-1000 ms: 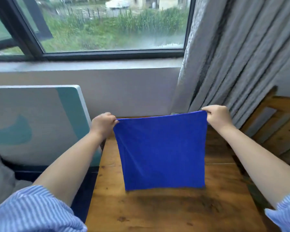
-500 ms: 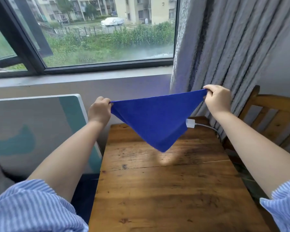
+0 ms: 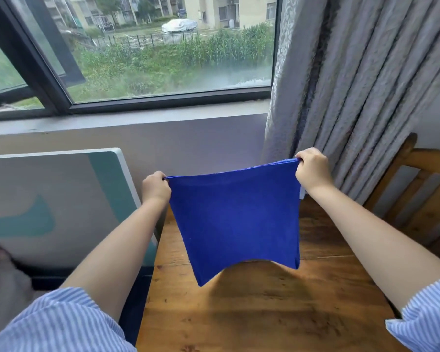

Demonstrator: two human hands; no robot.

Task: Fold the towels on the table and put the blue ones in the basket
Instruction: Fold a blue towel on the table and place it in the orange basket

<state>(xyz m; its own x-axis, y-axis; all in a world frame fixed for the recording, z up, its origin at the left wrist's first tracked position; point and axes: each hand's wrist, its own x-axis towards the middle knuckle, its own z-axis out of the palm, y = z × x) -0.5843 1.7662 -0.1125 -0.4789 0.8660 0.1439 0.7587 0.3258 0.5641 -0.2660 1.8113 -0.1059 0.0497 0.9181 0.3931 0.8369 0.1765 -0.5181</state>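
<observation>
Blue towel (image 3: 235, 224): soft matte cloth, held in the air above the wooden table (image 3: 264, 313), lower edge arched and uneven. Half a second ago it hung as a folded triangle; now it spreads nearly square. Left hand (image 3: 156, 188) and right hand (image 3: 313, 170) each pinch closed on a top corner.

Blue towel (image 3: 235, 222), blue-striped sleeves (image 3: 61, 323)

The wooden table (image 3: 264, 313) in front of you lies bare below the hanging blue towel (image 3: 235, 224). To your left a white-and-teal board (image 3: 61, 199) leans close beside its edge; a wooden chair (image 3: 422, 199) and grey curtain (image 3: 353, 97) crowd the right.
</observation>
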